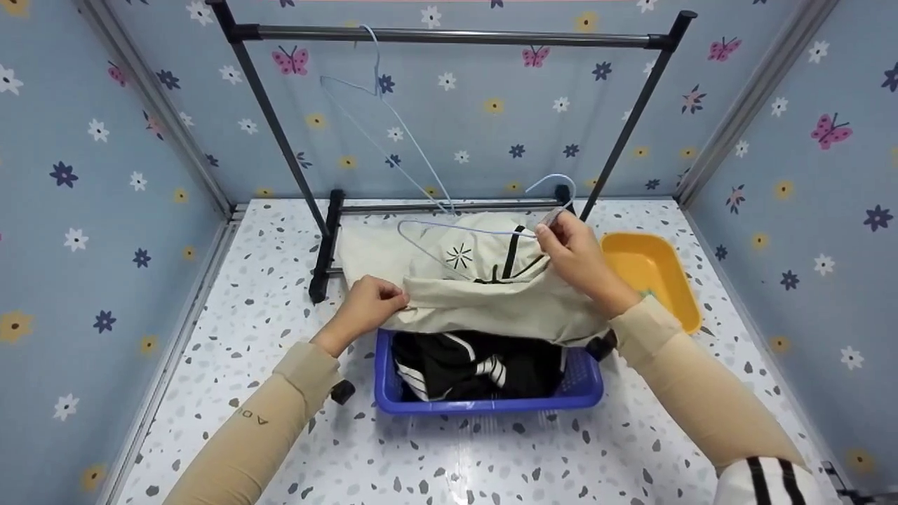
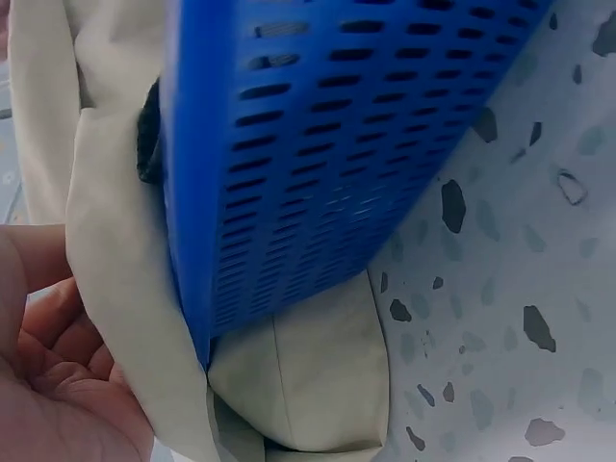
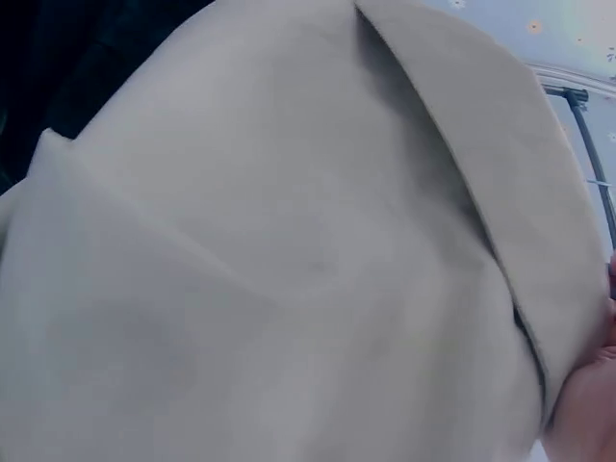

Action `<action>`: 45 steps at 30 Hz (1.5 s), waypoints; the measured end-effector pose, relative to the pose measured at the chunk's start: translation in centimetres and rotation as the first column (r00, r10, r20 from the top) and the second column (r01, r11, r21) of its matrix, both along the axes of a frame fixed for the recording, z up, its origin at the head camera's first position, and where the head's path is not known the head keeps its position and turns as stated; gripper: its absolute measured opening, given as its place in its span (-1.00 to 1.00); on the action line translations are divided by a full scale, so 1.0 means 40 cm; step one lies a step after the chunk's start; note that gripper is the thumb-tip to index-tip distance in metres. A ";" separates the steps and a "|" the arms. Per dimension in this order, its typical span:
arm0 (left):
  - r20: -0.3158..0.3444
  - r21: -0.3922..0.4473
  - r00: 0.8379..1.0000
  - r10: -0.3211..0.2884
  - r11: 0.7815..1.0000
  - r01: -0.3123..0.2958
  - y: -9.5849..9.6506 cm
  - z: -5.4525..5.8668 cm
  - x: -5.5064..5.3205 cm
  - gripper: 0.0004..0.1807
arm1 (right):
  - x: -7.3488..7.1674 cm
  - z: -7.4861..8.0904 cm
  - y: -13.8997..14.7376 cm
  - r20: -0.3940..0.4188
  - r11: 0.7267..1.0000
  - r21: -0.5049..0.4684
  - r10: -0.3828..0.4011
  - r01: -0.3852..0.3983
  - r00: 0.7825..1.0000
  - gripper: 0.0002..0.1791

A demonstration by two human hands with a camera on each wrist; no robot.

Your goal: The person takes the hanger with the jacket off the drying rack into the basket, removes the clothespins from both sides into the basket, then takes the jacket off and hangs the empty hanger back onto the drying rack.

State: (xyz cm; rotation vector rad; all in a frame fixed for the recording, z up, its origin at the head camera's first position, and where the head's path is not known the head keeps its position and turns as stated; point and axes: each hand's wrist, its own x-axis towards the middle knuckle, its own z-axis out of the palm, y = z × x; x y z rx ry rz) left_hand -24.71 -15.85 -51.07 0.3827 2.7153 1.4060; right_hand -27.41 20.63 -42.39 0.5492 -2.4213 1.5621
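A cream garment [image 1: 491, 308] with black stripes and a black starburst print lies over the back of the blue basket; its kind is hard to tell. My left hand [image 1: 368, 308] pinches its folded edge at the left. In the left wrist view, the thumb and curled fingers [image 2: 67, 337] are at the cloth. My right hand [image 1: 579, 259] grips a thin pale-blue wire hanger [image 1: 449, 226] just below its hook. The hanger's lower part goes behind the garment's raised edge. Cream cloth [image 3: 289, 241] fills most of the right wrist view, with part of the hand at the right edge.
The blue basket [image 1: 491, 405] holds black-and-white clothes [image 1: 456, 365]. Another wire hanger [image 1: 414, 140] hangs from the black rack's top bar [image 1: 456, 35]. A yellow tray [image 1: 691, 308] lies on the speckled floor to the right. Patterned walls enclose the space.
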 end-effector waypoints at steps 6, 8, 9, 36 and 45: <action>0.001 0.073 0.994 -0.111 0.991 0.111 -0.007 -0.006 0.010 -0.84 | 0.000 0.041 -0.013 0.074 0.996 0.018 0.082 -0.083 0.994 -0.87; 0.018 0.076 0.985 -0.170 0.983 0.168 -0.008 -0.004 0.013 -0.86 | -0.004 0.060 -0.025 0.076 0.995 0.027 0.096 -0.098 0.993 -0.87; 0.027 0.071 0.981 -0.193 0.979 0.191 -0.009 -0.004 0.015 -0.87 | -0.007 0.070 -0.032 0.073 0.994 0.023 0.103 -0.105 0.992 -0.86; -0.013 -0.017 0.972 -0.234 0.972 0.233 -0.003 -0.015 0.030 -0.92 | -0.103 0.360 -0.156 -0.189 0.974 -0.123 0.166 -0.191 0.968 -0.82; -0.019 -0.038 0.975 -0.224 0.974 0.223 0.001 -0.019 0.029 -0.92 | -0.142 0.372 -0.072 -0.267 1.000 -0.008 0.002 -0.004 0.964 -0.82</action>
